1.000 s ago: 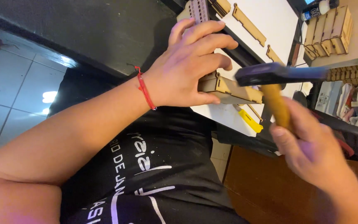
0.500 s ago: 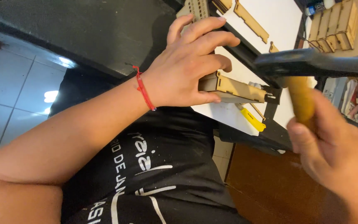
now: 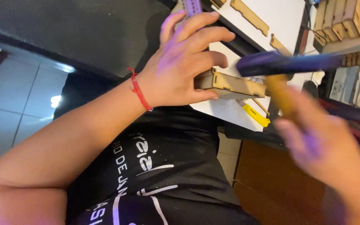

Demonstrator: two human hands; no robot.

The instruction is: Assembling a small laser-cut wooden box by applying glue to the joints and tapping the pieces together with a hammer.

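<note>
One wooden box [image 3: 230, 85], one hammer [image 3: 286, 64], two hands.

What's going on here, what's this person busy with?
A person is working at a white table. The left hand, with a red string at the wrist, grips a small wooden box piece at the table's edge. The right hand holds a hammer by its wooden handle, its dark head just beside the end of the piece, blurred by motion. More flat wooden cut-outs lie on the table.
</note>
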